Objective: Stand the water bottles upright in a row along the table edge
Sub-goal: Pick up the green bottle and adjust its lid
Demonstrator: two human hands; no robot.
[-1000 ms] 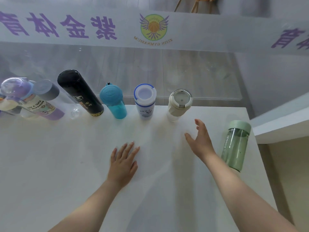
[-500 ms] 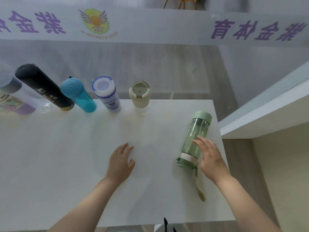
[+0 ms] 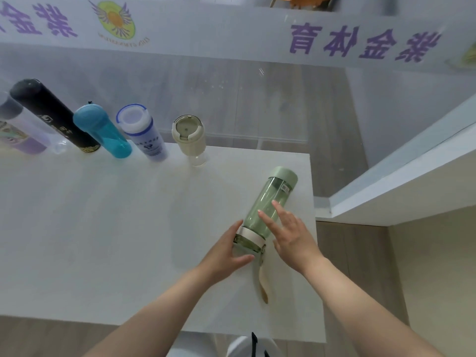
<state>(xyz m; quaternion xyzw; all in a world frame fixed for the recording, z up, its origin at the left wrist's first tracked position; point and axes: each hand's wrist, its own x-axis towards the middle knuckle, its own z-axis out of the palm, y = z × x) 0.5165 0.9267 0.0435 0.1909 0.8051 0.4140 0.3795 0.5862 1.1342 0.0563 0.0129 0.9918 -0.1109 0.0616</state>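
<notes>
A clear green bottle (image 3: 266, 207) of smooth see-through plastic is seen lying on its side near the right edge of the white, matte tabletop (image 3: 103, 240), its rounded pale-green cap pointed toward the far right corner. Its base end, ringed by a cream band, is gripped by the left hand (image 3: 226, 249), thumb and fingers curled round it. The right hand (image 3: 291, 234) is laid against the bottle's right side, fingers straight and slightly spread. A tan strap (image 3: 262, 284) is trailed from the base toward the near edge. Along the far edge, a cream-lidded bottle (image 3: 190, 139), a white bottle (image 3: 143, 132) with a blue-rimmed cap, a teal bottle (image 3: 103, 130) and a black cylindrical bottle (image 3: 51, 114) are stood upright in a row.
</notes>
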